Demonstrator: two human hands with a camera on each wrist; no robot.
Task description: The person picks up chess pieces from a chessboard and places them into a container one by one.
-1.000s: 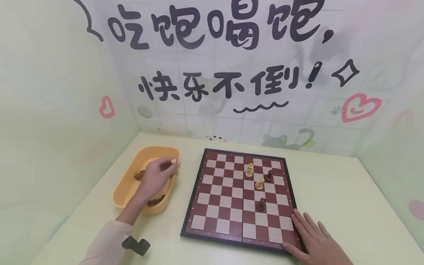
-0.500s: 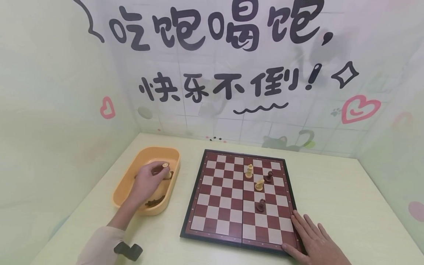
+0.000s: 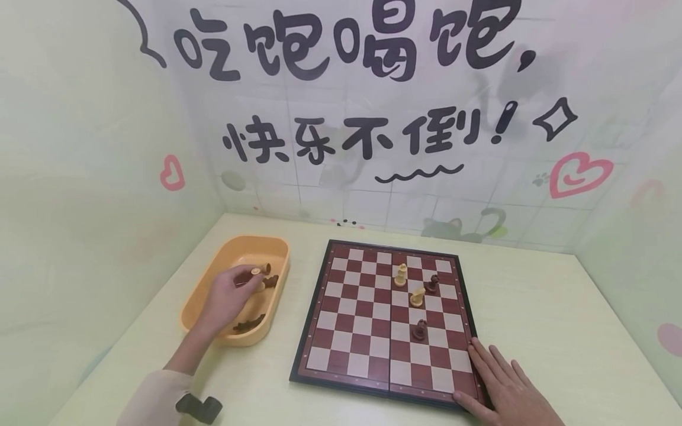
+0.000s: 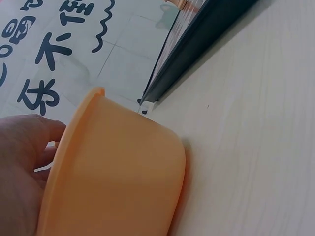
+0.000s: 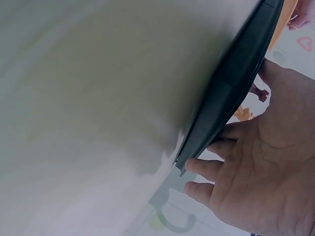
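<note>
My left hand is over the orange plastic tub, pinching a cream chess piece between thumb and fingers. A brownish piece shows just beyond the fingertips; whether they touch it I cannot tell. Dark pieces lie in the tub. In the left wrist view, the tub wall hides most of what the hand holds. My right hand rests with extended fingers along the right front edge of the chessboard. The right wrist view shows this hand beside the board's dark side.
On the board's right half stand two cream pieces, one farther back and a knight, plus two dark pieces, one behind and one nearer. A strip of pale tabletop separates tub and board. A printed curtain hangs behind.
My left hand has moved from the tub's right rim leftward and inward with the cream piece. The right hand and the board pieces have stayed put.
</note>
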